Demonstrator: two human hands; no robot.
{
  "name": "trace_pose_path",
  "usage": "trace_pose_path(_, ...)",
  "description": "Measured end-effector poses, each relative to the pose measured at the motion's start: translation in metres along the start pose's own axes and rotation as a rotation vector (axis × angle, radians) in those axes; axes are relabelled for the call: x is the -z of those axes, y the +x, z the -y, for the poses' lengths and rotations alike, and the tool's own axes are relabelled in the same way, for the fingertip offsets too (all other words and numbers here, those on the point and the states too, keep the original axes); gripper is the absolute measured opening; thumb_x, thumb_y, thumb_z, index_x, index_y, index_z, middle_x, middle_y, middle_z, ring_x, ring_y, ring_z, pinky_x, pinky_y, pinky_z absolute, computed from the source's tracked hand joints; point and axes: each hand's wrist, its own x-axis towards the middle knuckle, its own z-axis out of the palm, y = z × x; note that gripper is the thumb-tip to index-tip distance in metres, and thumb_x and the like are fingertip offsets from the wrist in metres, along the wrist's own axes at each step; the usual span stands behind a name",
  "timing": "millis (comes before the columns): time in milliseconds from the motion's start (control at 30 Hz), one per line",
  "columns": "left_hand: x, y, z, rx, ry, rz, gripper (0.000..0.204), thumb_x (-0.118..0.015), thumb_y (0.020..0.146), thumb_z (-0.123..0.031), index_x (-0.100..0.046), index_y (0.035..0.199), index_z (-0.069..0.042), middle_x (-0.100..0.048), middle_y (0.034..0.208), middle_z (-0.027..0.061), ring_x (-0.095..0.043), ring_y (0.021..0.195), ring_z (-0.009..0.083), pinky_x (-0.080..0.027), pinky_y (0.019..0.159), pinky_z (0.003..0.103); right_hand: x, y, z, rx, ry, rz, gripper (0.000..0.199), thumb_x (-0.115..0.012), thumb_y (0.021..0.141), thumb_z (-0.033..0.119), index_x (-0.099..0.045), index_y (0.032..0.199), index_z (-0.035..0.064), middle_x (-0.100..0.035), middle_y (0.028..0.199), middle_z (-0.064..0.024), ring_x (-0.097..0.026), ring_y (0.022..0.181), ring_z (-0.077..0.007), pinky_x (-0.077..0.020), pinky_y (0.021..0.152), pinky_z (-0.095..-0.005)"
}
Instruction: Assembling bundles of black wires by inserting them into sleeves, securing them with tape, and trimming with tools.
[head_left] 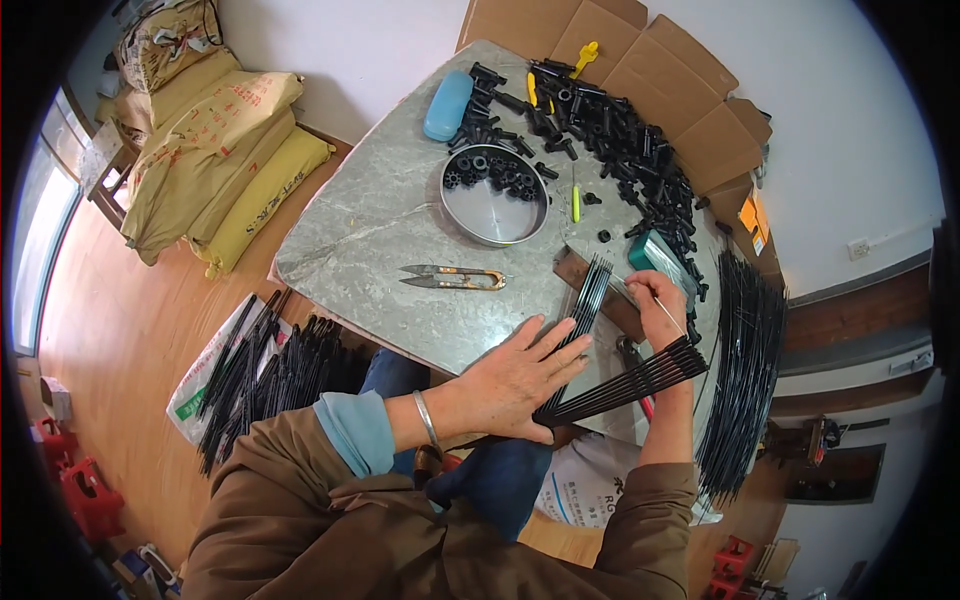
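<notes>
My left hand, with a silver bangle at its wrist, lies with fingers spread over a bundle of thin black rods. A second row of thin black rods fans from beneath that hand toward my right forearm. My right hand is closed in a pinch on a thin pale rod beside a green-and-clear box. A brown block sits between the hands, partly hidden by the rods. On the table's left lie snips with rusty handles.
A round metal bowl holds black round parts. Black bolt-like parts heap along the far right, before cardboard. A blue case and a green-handled tool lie nearby. Long black rods stand right; more rods lie lower left.
</notes>
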Motion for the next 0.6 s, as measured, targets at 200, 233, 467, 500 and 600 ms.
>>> trace_pose_path(200, 0.000, 0.002, -0.002, -0.006, 0.000, 0.007, 0.091, -0.066, 0.069, -0.059, -0.044, 0.134, 0.001, -0.033, 0.145, 0.0187, -0.024, 0.137, 0.0363, -0.018, 0.110, 0.052, -0.003, 0.007, -0.011, 0.023, 0.155, 0.044, 0.010, -0.057, 0.086, 0.004, -0.063, 0.093, 0.0007, -0.064, 0.079, -0.0044, -0.057, 0.074, -0.0115, -0.0452, 0.070, -0.0256)
trace_pose_path(233, -0.001, 0.002, -0.002, -0.003, -0.007, 0.006, 0.091, -0.066, 0.069, -0.059, -0.044, 0.134, 0.001, -0.032, 0.145, 0.0187, -0.024, 0.137, 0.0364, -0.018, 0.110, 0.052, -0.005, 0.007, -0.013, 0.024, 0.156, 0.045, 0.010, -0.057, 0.086, 0.004, -0.063, 0.093, 0.0007, -0.064, 0.079, -0.0044, -0.057, 0.074, -0.0115, -0.0452, 0.070, -0.0256)
trace_pose_path(467, 0.001, 0.002, -0.001, -0.010, 0.004, 0.006, 0.091, -0.066, 0.069, -0.060, -0.044, 0.133, 0.002, -0.033, 0.145, 0.0193, -0.023, 0.137, 0.0367, -0.019, 0.110, 0.051, -0.017, 0.014, -0.005, 0.057, 0.188, 0.057, 0.009, -0.057, 0.087, 0.004, -0.063, 0.093, -0.0002, -0.063, 0.080, -0.0017, -0.057, 0.077, -0.0097, -0.0451, 0.072, -0.0237)
trace_pose_path(500, 0.001, 0.004, -0.002, -0.012, 0.008, 0.013, 0.092, -0.066, 0.070, -0.060, -0.044, 0.133, 0.002, -0.032, 0.145, 0.0197, -0.023, 0.137, 0.0366, -0.019, 0.110, 0.051, -0.020, 0.015, -0.004, 0.034, 0.235, 0.052, 0.009, -0.058, 0.087, 0.004, -0.063, 0.094, -0.0002, -0.063, 0.080, -0.0018, -0.057, 0.077, -0.0097, -0.0454, 0.073, -0.0238)
trace_pose_path(600, 0.002, -0.001, 0.000, 0.018, 0.011, 0.042, 0.091, -0.066, 0.070, -0.059, -0.043, 0.133, 0.003, -0.030, 0.146, 0.0193, -0.022, 0.138, 0.0362, -0.019, 0.111, 0.050, -0.036, 0.017, 0.012, 0.073, 0.325, -0.132, 0.011, -0.058, 0.087, 0.004, -0.063, 0.096, 0.0005, -0.063, 0.082, -0.0027, -0.058, 0.078, -0.0102, -0.0463, 0.073, -0.0244)
